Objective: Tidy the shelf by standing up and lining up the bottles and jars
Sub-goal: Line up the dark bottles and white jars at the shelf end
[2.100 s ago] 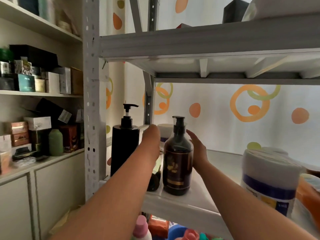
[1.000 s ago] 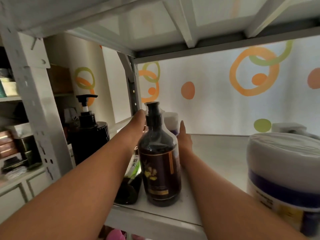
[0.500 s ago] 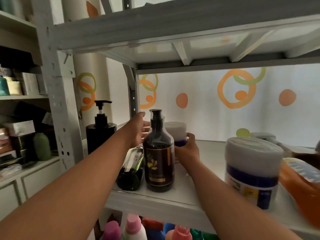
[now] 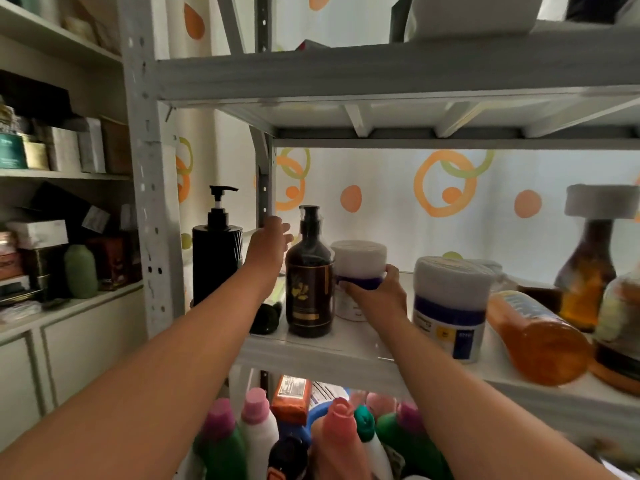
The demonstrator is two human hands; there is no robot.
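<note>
Shelf [image 4: 329, 348], left to right.
- Black pump bottle [image 4: 216, 261]: upright, at the left end.
- Left grip [image 4: 272, 242]: fingers loose, holding nothing, raised between pump bottle and brown bottle.
- Dark green bottle [image 4: 265, 318]: lying down under that arm.
- Brown bottle [image 4: 310, 285]: upright.
- White jar [image 4: 358, 261]: upright just beside it; right grip [image 4: 375, 294] curled round its purple band.
- Second white jar [image 4: 450, 306]: upright.
- Orange bottle [image 4: 540, 337]: on its side.

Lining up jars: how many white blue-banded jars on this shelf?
2: one jar in the right hand beside the brown bottle, another jar further right. Others may hide behind.
</note>
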